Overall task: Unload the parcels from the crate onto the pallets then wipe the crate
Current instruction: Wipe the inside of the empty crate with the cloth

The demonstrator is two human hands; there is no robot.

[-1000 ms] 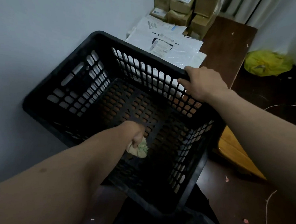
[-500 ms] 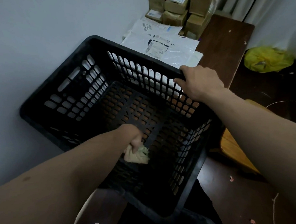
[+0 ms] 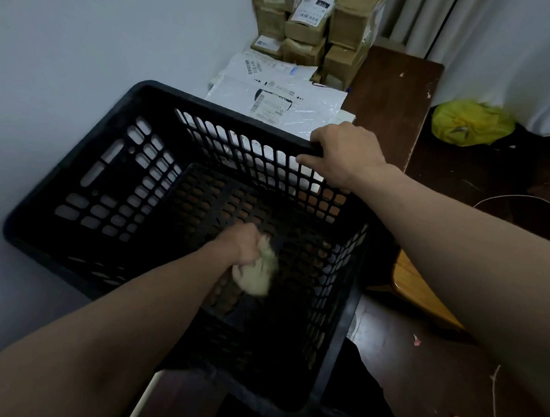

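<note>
Now my left hand point(image 3: 243, 246) is down inside the crate point(image 3: 116, 181), fingers clenched round a pale cloth point(image 3: 257, 276) that is pressed to the slotted floor, nearer the right wall than the left (hand and cloth are both blurred, so I cannot pick out single fingers). My right hand point(image 3: 345, 154) grasps the far rim close to the right corner, with the fingers bent over the top edge and the thumb lying along the inner side. The crate is black and latticed on every wall, and it sits just beside the grey wall point(image 3: 85, 39) on my left; whether it touches that wall I cannot tell. Its near corner lies over dark fabric at the bottom of the view. Just beyond the far wall, white mailers point(image 3: 273, 96) lie flat and overlapping on the brown pallet point(image 3: 391, 96), and some of them show through the crate's slots. Behind them, brown boxes point(image 3: 308, 28) are stacked in the corner, several with printed labels. A yellow bag point(image 3: 469, 123) sits on the dark floor right of the pallet, well apart from the crate. A light wooden piece point(image 3: 422, 299) shows under my right forearm, just beside the crate, and a thin string point(image 3: 495, 389) trails on the floor.
</note>
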